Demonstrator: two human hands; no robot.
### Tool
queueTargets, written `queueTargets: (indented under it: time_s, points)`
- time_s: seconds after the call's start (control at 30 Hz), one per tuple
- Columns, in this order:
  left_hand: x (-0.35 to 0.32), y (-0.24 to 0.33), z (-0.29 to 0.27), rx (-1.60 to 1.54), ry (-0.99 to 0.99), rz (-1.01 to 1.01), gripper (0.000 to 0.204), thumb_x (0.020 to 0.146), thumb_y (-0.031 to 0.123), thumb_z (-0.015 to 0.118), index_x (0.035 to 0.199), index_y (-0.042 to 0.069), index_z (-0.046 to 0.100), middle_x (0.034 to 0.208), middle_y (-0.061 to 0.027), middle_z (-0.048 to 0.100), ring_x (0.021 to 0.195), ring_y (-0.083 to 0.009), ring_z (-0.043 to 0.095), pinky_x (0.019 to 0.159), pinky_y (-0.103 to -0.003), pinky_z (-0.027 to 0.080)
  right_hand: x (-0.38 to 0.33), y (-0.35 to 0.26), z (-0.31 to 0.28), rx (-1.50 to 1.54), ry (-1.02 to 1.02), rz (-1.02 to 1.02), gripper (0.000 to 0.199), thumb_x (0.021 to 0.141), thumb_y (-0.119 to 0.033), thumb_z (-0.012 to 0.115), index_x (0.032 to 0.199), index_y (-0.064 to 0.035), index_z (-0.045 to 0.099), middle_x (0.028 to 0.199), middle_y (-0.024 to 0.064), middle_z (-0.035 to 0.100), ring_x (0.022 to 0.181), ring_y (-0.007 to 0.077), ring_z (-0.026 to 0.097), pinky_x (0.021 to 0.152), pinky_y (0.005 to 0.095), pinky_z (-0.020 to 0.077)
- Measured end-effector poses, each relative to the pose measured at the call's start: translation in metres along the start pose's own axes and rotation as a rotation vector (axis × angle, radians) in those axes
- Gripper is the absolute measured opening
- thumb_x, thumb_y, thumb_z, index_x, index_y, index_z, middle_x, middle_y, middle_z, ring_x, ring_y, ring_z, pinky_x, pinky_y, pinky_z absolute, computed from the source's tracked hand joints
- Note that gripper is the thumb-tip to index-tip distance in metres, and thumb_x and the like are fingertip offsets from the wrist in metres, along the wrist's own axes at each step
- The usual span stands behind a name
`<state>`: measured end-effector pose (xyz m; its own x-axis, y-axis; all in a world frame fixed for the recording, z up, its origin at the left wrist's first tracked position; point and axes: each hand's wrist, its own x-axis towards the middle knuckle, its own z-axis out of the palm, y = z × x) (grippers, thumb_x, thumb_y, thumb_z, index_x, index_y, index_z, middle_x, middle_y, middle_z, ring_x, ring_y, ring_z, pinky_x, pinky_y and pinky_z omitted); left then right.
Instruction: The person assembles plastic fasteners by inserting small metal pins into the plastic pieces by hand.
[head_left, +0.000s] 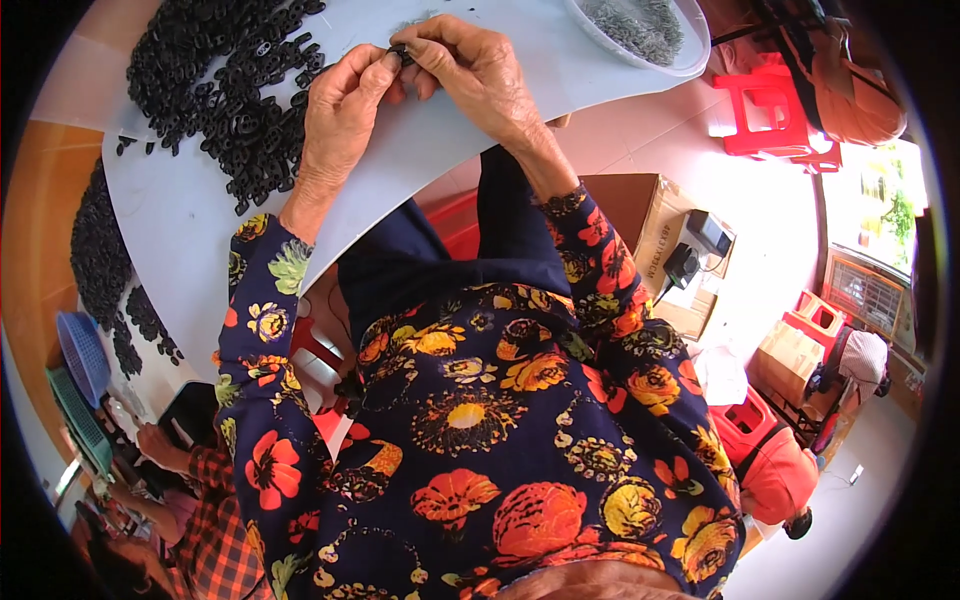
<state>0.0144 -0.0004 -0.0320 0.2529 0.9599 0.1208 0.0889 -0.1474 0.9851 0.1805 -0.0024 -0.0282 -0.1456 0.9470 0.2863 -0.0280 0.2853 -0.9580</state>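
Note:
Both my hands meet over the far side of the pale table (420, 135), fingers pinched together around a small black plastic part (402, 54). My left hand (345, 105) grips it from the left with thumb and bent fingers. From the right, my right hand (475, 75) closes thumb and forefinger on the same part. Its exact shape is mostly covered by my fingertips. Just left of my left hand spreads a big heap of similar black parts (215, 75), with loose ones at its edge. Beyond my right hand stands a round clear tub (697, 50) holding many small grey metal pieces (640, 28).
A cardboard box (655, 235) with black devices on it stands right of my legs. Red stools (765, 110) are at the upper right. More black parts (100, 240), a blue basket (82, 355) and a green basket (75, 410) lie left. People sit nearby on both sides.

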Motion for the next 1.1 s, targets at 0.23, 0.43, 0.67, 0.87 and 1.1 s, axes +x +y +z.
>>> queueTargets:
  time_s: [0.23,0.43,0.67,0.87,1.1]
  points:
    - [0.001,-0.002,0.000,0.112,-0.004,0.103,0.027,0.094,0.024,0.054,0.079,0.003,0.057,0.063,0.0028,0.051,0.060,-0.0051,0.042,0.055,-0.023,0.037,0.000,-0.007,-0.002,-0.072,-0.066,-0.003,0.019,0.088,-0.004,0.053,0.103,0.0047,0.060,0.071,0.0052,0.062,0.061,0.0086,0.056,0.059,0.0244,0.0485]
    - [-0.011,0.001,0.008,0.123,-0.022,0.162,0.019,0.094,0.014,0.053,0.078,0.003,0.052,0.061,0.0041,0.042,0.057,-0.0047,0.038,0.052,-0.022,0.035,-0.004,-0.007,-0.003,-0.044,-0.038,0.052,0.017,0.089,-0.005,0.052,0.101,0.0051,0.059,0.070,0.0053,0.061,0.060,0.0094,0.056,0.058,0.0250,0.0481]
    - [-0.007,-0.003,0.013,-0.094,-0.027,0.019,0.020,0.093,0.015,0.054,0.076,0.003,0.056,0.062,0.0029,0.048,0.059,-0.0041,0.042,0.055,-0.022,0.036,0.018,-0.034,-0.022,-0.067,-0.070,-0.015,0.022,0.089,0.000,0.052,0.109,0.0070,0.057,0.075,0.0017,0.056,0.064,0.0075,0.053,0.058,0.0202,0.0460]
    - [0.000,-0.010,0.011,-0.030,-0.047,0.013,0.026,0.092,0.022,0.052,0.075,0.003,0.056,0.060,0.0028,0.049,0.057,-0.0047,0.042,0.052,-0.022,0.032,0.126,-0.122,-0.060,0.292,0.027,-0.138,0.018,0.094,-0.005,0.046,0.107,0.0031,0.055,0.069,0.0055,0.060,0.051,0.0073,0.050,0.046,0.0200,0.0405]
    - [-0.023,0.007,0.012,-0.029,-0.066,-0.011,0.029,0.094,0.024,0.050,0.075,0.003,0.054,0.060,0.0007,0.049,0.057,-0.0071,0.043,0.054,-0.024,0.036,0.088,-0.043,0.024,-0.332,-0.149,-0.301,0.013,0.086,-0.008,0.061,0.096,-0.0036,0.067,0.070,0.0050,0.065,0.060,0.0051,0.056,0.056,0.0236,0.0482]
